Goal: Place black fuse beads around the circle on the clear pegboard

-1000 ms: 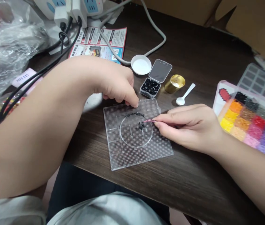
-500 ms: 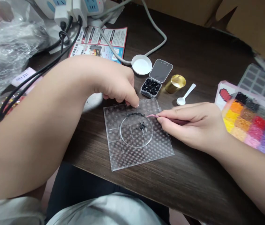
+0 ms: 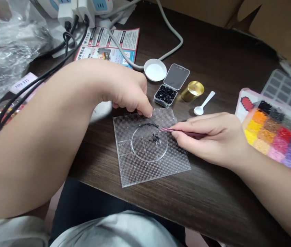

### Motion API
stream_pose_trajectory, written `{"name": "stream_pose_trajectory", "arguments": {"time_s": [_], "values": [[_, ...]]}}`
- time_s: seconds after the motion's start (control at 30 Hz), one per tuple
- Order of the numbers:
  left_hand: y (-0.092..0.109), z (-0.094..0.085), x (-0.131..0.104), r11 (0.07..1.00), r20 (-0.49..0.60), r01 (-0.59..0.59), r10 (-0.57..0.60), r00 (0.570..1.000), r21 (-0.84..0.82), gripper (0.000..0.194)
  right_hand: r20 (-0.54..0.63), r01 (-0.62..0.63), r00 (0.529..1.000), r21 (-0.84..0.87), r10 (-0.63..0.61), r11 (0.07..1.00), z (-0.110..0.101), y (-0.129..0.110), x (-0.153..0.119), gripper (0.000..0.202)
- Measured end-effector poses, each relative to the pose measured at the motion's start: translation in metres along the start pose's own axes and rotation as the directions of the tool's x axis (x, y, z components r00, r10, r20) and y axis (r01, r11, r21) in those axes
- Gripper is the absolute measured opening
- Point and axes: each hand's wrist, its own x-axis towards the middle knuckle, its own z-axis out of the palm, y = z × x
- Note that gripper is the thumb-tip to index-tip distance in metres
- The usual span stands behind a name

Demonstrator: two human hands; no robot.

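A clear square pegboard [image 3: 132,171] lies on the dark table, with a transparent ring [image 3: 132,147] on it. Black fuse beads [image 3: 147,125] form a curved row along the ring's top, and a small loose heap of black beads [image 3: 156,138] sits inside the ring. My left hand [image 3: 128,91] reaches over with fingers curled, a fingertip pressing the board's far edge. Pink tweezers [image 3: 186,132] are pinched in my right hand [image 3: 212,137]. Their tips hover by the row's right end, above the heap; whether they hold a bead is too small to tell.
Beyond the board stand an open box of black beads [image 3: 165,95], a white dish [image 3: 155,70], a gold cup [image 3: 192,91] and a white spoon [image 3: 204,104]. A case of coloured beads [image 3: 276,133] lies right. Cables [image 3: 58,67] and plastic wrapping [image 3: 11,51] crowd the left.
The tweezers' tips have moved slightly down and left, off the end of the bead row. My left hand stays at the board's edge.
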Motion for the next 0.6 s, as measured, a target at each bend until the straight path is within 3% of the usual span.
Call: {"name": "stream_pose_trajectory", "arguments": {"time_s": [0.33, 0.6], "values": [[-0.0040, -0.0003, 0.0043, 0.999, 0.009, -0.007, 0.007, 1.000, 0.036, 0.040, -0.073, -0.075, 0.995, -0.060, 0.071, 0.995, 0.0043, -0.0018, 0.0034, 0.026], [-0.0022, -0.0009, 0.0039, 0.999, 0.013, 0.006, -0.006, 1.000, 0.046, 0.042, -0.032, -0.053, 0.998, -0.092, 0.051, 0.994, 0.0037, -0.0026, 0.0034, 0.026]]}}
